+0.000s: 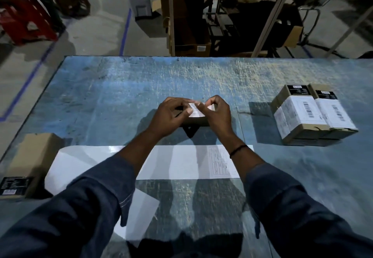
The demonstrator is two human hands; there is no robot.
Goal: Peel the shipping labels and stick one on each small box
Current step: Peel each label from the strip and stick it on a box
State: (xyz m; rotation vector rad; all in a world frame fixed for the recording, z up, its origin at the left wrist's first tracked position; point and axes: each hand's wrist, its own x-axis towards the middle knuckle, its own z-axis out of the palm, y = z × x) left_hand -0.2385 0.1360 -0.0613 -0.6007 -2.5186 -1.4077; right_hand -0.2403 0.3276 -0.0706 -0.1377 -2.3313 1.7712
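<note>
Step in hand: sticking the label onto the small box, mid-counter.

Left hand: fingers curled on the box top, thumb pressing the label's left end down. Right hand: thumb and forefinger pinch the label's right end, which looks slightly lifted.

To do it well: keep the left end anchored, lower the right end square to the box edges, then wipe across from left to right so no crease or bubble is trapped. Press the corners last.

Liner strip lies along the near side of the counter, with one label left on it. Unlabelled box sits at the left edge. Labelled boxes are stacked near the right edge.

Writing: barcodes on the stacked boxes, a gridded form on the spare label, and black end panels with white print. None is legible.
</note>
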